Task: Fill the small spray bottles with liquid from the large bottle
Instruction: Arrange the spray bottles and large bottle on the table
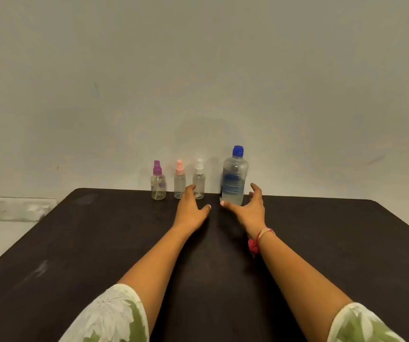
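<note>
- While both arms stretch forward over the table, the right hand (247, 209) is spread wide at the foot of the large bottle (234, 178), thumb on the bottle's left and fingers on its right. It cups the base without gripping, and I cannot tell whether it touches.
- Left hand (191, 211): fingers relaxed and apart, holding nothing, with its fingertips up in front of the gap between 2 of the small bottles.
- Large bottle: upright near the table's far edge, clear plastic with a blue label, and its blue cap (238, 151) is on.
- 3 small spray bottles stand upright in a row to its left, each apart from the next: the white-topped bottle (199, 181) nearest, then the pink-topped bottle (179, 181), then the purple-topped bottle (158, 185) at the far left. All 3 spray heads are on.
- Right wrist: a red and pale thread band (264, 234).
- Both upper arms carry green sleeves (114, 314) with white flowers.
- Everything sits on a dark table (75, 243) against a plain pale wall (198, 70).
</note>
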The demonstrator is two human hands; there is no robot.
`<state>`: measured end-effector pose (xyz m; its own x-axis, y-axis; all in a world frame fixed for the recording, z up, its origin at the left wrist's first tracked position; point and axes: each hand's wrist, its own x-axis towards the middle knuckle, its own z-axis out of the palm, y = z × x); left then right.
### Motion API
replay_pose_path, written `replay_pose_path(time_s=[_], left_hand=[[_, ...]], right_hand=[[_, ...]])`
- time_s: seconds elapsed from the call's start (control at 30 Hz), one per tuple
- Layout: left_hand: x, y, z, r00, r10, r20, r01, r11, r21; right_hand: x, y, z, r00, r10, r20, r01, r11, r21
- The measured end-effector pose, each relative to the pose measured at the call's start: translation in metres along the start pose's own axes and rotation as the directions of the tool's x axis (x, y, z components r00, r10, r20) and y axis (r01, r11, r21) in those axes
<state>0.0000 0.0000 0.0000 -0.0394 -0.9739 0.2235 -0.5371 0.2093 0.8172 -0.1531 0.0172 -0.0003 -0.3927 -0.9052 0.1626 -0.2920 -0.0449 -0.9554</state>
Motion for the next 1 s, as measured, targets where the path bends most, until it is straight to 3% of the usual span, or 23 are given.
replay_pose_path(time_s=[0.27, 0.53, 0.67, 0.8, 1.0], left_hand=[[0.028, -0.002, 0.015, 0.988, -0.083, -0.134, 0.078, 0.996, -0.036], [0.036, 0.001, 0.021, 0.968, -0.152, -0.200, 0.134, 0.986, -0.099], [0.034, 0.003, 0.019, 0.973, -0.140, -0.183, 0.125, 0.988, -0.089], [0.025, 0.004, 0.015, 0.993, -0.077, -0.090, 0.079, 0.997, 0.011], [-0.029, 0.004, 0.005, 0.999, -0.032, 0.014, 0.032, 0.999, 0.024]], right_hand=[[0.033, 0.005, 0.017, 0.997, -0.080, -0.024, 0.081, 0.996, 0.035], [0.030, -0.002, 0.017, 0.993, -0.110, -0.042, 0.108, 0.993, -0.048], [0.018, -0.003, 0.012, 0.992, -0.113, -0.053, 0.110, 0.992, -0.055], [-0.002, 0.000, 0.002, 0.993, -0.107, -0.053, 0.104, 0.993, -0.053], [-0.051, -0.004, -0.029, 0.997, -0.069, -0.035, 0.068, 0.997, -0.026]])
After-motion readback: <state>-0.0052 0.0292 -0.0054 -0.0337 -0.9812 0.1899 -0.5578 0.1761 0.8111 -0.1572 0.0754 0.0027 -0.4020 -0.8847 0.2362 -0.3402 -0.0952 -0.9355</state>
